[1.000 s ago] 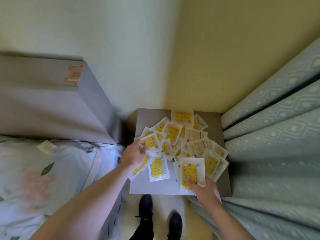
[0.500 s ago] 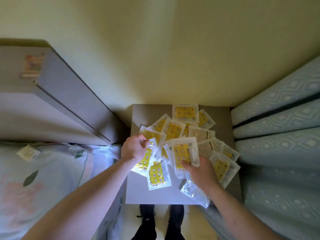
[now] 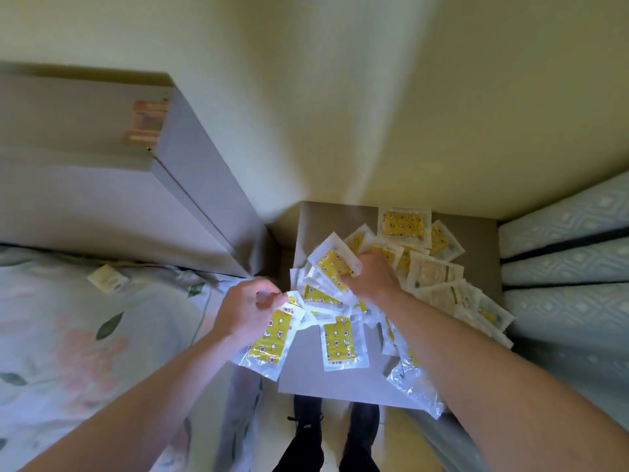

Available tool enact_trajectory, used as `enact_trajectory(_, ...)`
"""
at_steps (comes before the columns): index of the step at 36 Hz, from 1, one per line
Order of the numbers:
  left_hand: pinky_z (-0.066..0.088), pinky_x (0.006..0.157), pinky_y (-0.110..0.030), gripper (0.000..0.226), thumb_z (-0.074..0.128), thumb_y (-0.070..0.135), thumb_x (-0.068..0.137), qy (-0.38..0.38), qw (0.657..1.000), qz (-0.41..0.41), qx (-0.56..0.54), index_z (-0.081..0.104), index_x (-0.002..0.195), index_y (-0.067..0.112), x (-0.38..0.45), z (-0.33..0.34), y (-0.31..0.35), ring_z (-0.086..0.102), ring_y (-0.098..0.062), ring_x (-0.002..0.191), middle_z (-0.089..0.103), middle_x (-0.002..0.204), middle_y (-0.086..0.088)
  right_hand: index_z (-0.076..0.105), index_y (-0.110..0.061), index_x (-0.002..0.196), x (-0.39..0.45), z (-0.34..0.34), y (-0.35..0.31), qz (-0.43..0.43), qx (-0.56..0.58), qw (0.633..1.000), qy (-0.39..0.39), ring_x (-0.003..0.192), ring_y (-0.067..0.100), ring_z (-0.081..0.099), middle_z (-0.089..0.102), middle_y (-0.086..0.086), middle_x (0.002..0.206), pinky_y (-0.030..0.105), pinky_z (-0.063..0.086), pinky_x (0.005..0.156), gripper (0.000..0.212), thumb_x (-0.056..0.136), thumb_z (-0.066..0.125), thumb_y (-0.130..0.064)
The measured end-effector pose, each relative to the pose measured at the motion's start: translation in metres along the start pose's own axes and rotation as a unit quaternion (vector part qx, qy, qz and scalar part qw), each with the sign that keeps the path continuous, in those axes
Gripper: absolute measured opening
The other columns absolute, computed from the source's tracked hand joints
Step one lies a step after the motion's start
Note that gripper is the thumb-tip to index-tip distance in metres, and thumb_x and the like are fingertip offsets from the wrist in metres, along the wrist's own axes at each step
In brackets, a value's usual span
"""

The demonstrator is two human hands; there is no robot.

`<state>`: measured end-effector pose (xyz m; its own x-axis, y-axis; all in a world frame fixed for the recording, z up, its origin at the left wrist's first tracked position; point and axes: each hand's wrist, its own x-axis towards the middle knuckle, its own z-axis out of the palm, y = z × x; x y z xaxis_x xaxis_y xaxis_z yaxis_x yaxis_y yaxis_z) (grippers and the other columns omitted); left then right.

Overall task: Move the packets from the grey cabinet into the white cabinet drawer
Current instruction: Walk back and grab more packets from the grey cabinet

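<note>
Several clear packets with yellow flowered inserts [image 3: 422,267] lie scattered over the top of a small grey cabinet [image 3: 340,379]. My left hand [image 3: 248,308] pinches a yellow packet [image 3: 272,338] by its upper end at the cabinet's left edge. My right hand [image 3: 371,277] grips another yellow packet [image 3: 332,262], lifted above the left part of the pile. One packet [image 3: 343,342] lies flat between my forearms. A packet [image 3: 413,383] hangs over the front edge under my right forearm. The white cabinet drawer is not in view.
A grey headboard block [image 3: 102,185] stands at the left behind a bed with floral bedding [image 3: 68,335]; a small pale packet [image 3: 107,277] lies on it. Blue patterned curtains [image 3: 565,260] hang at the right. My black shoes [image 3: 333,434] stand below the cabinet front.
My right hand moved up and left from the pile's front edge, carrying a yellow packet toward the left hand. The left hand shifted slightly left with its packet. The camera tilted.
</note>
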<state>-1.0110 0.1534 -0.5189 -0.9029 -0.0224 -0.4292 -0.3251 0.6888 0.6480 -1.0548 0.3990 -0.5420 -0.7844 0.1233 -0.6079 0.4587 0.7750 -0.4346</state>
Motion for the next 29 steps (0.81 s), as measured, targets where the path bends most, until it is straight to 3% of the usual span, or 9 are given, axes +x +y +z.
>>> enact_trajectory(3, 0.045, 0.060, -0.025, 0.015, 0.080, 0.030, 0.083, 0.006, 1.000, -0.010, -0.005, 0.072, 0.071, 0.024, -0.001, -0.008, -0.011, 0.061, -0.010, 0.061, 0.066, 0.065, 0.006, 0.058, -0.010, 0.124, 0.000, 0.003, -0.004, 0.028, -0.024, 0.999, 0.008, 0.113, 0.027, 0.058, 0.051, 0.007, 0.134, 0.029, 0.040, 0.075, 0.052, 0.089, 0.068, -0.047)
enact_trajectory(8, 0.044, 0.064, -0.020, 0.013, 0.079, 0.031, 0.083, 0.016, 0.999, -0.027, -0.011, 0.074, 0.075, 0.024, -0.004, -0.018, -0.017, 0.062, -0.009, 0.072, 0.068, 0.071, 0.008, 0.057, -0.012, 0.129, -0.006, 0.000, -0.007, 0.039, -0.008, 0.999, 0.023, 0.107, 0.028, 0.061, 0.060, 0.009, 0.127, 0.029, 0.043, 0.074, 0.046, 0.092, 0.068, -0.037)
enact_trajectory(13, 0.046, 0.067, -0.020, 0.013, 0.078, 0.034, 0.084, 0.007, 0.999, -0.048, -0.025, 0.075, 0.077, 0.024, -0.012, -0.028, -0.015, 0.066, -0.008, 0.076, 0.072, 0.077, 0.009, 0.043, -0.015, 0.147, -0.024, -0.015, -0.008, 0.046, 0.015, 0.999, 0.007, 0.120, 0.029, 0.057, 0.049, 0.010, 0.143, 0.036, 0.049, 0.090, 0.070, 0.089, 0.070, -0.043)
enact_trajectory(17, 0.042, 0.062, -0.012, 0.015, 0.077, 0.038, 0.084, 0.009, 0.997, -0.065, -0.031, 0.075, 0.078, 0.025, -0.026, -0.036, -0.007, 0.066, -0.003, 0.075, 0.072, 0.078, 0.011, 0.064, -0.015, 0.119, -0.052, -0.032, -0.009, 0.050, 0.073, 0.996, 0.011, 0.089, 0.023, 0.064, 0.066, 0.005, 0.107, 0.039, 0.057, 0.076, 0.046, 0.084, 0.076, -0.041)
enact_trajectory(21, 0.045, 0.067, -0.019, 0.016, 0.079, 0.041, 0.082, 0.016, 0.997, -0.071, -0.038, 0.073, 0.073, 0.029, -0.047, -0.047, 0.006, 0.065, -0.002, 0.076, 0.072, 0.076, 0.013, 0.069, -0.017, 0.092, -0.094, -0.051, -0.010, 0.040, 0.132, 0.990, 0.025, 0.083, 0.026, 0.069, 0.072, 0.004, 0.088, 0.038, 0.056, 0.072, 0.021, 0.083, 0.080, -0.032)
enact_trajectory(24, 0.047, 0.070, -0.024, 0.017, 0.081, 0.037, 0.080, 0.032, 0.997, -0.063, -0.042, 0.071, 0.067, 0.033, -0.069, -0.055, 0.017, 0.065, -0.002, 0.074, 0.072, 0.073, 0.013, 0.071, -0.018, 0.095, -0.130, -0.063, -0.012, 0.039, 0.158, 0.986, 0.042, 0.084, 0.026, 0.070, 0.073, 0.005, 0.088, 0.037, 0.056, 0.069, 0.022, 0.081, 0.080, -0.034)
enact_trajectory(26, 0.050, 0.072, -0.025, 0.016, 0.082, 0.036, 0.078, 0.036, 0.997, -0.059, -0.040, 0.072, 0.067, 0.033, -0.087, -0.062, 0.024, 0.065, -0.002, 0.072, 0.072, 0.072, 0.014, 0.071, -0.025, 0.092, -0.156, -0.071, -0.015, 0.044, 0.193, 0.980, 0.034, 0.083, 0.023, 0.069, 0.073, 0.002, 0.087, 0.033, 0.054, 0.068, 0.011, 0.085, 0.078, -0.029)
enact_trajectory(29, 0.052, 0.071, -0.028, 0.015, 0.079, 0.047, 0.075, 0.043, 0.997, -0.057, -0.029, 0.074, 0.071, 0.033, -0.119, -0.074, 0.035, 0.067, -0.007, 0.073, 0.072, 0.073, 0.014, 0.069, -0.027, 0.082, -0.199, -0.077, -0.013, 0.070, 0.179, 0.980, 0.052, 0.064, 0.017, 0.062, 0.067, -0.003, 0.071, 0.029, 0.049, 0.056, 0.009, 0.083, 0.078, -0.031)
